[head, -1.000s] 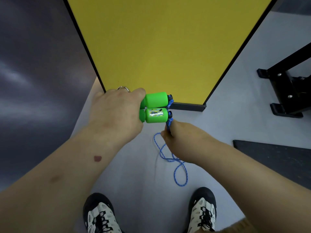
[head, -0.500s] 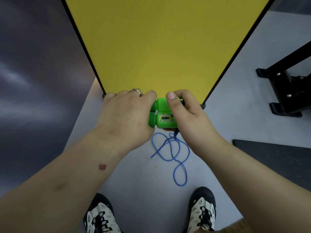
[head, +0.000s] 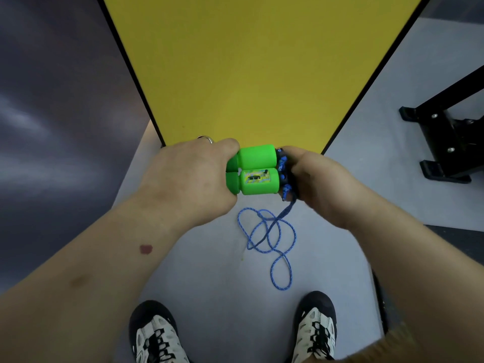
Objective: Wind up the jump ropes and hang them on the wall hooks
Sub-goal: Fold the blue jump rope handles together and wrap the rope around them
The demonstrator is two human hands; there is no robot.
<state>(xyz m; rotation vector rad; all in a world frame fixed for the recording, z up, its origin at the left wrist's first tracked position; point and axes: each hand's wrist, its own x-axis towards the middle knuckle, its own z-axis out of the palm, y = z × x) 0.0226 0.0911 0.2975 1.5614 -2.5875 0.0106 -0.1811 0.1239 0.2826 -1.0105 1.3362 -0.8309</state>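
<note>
grey floor (head: pixel 209 271) ran under a yellow panel (head: pixel 248 74), with a black frame (head: pixel 450 137) at right and two shoes (head: pixel 157 339) below. left hand (head: pixel 188 176) gripped the two green handles (head: pixel 255 170) side by side. right hand (head: pixel 322 179) curled round the blue rope (head: pixel 272 237) wound at their ends; its loose loops lay on the floor.

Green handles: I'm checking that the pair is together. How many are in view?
2. One green handle lies above the other, side by side in the left hand; their left ends are hidden.
</note>
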